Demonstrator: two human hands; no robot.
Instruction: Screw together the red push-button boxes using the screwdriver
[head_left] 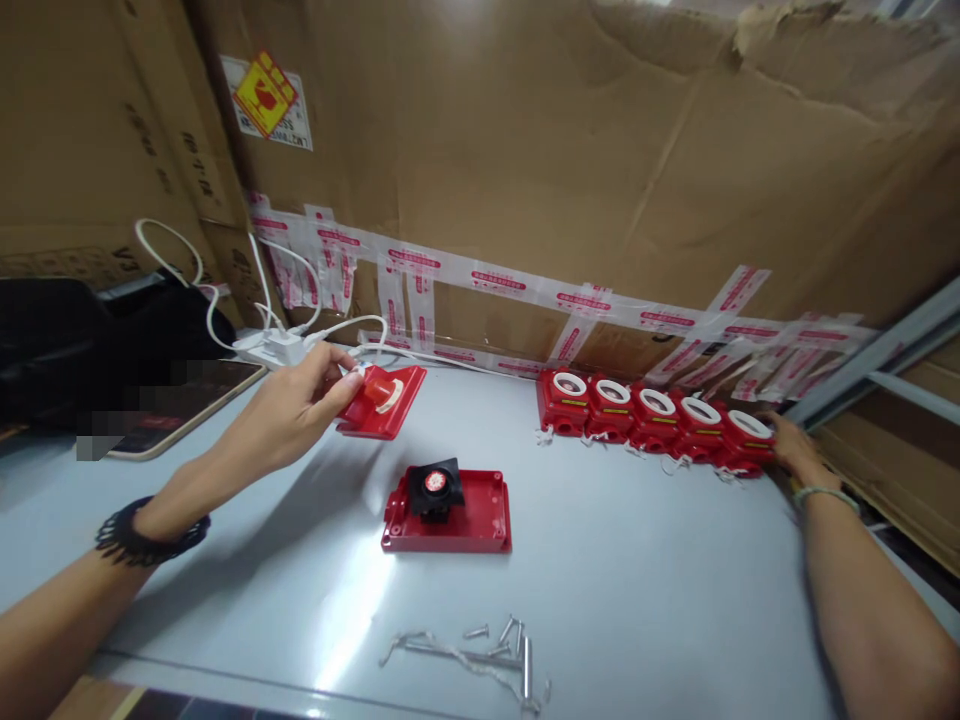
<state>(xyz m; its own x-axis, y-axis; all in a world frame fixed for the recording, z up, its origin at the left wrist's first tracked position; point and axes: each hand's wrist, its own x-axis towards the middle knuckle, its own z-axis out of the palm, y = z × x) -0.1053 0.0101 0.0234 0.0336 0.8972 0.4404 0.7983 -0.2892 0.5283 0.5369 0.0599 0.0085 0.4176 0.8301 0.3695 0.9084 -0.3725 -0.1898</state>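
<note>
My left hand (319, 395) pinches the left edge of a red cover (397, 400) with a raised round part, held tilted above the table. Below and to its right, a red open case (484, 510) lies on the table with a black square piece (436, 488) bearing a round red-and-white label in it. My right hand (796, 450) is at the right end of a row of several red housings (657, 415) with white rings. Its fingers are mostly hidden behind the last housing.
Several screws (504, 640), a metal T-shaped tool (527, 665) and string lie near the front edge. A tablet-like device (187, 405) and a white power strip (281, 345) sit at left. Cardboard (525, 150) stands behind; a metal frame (877, 350) is at right.
</note>
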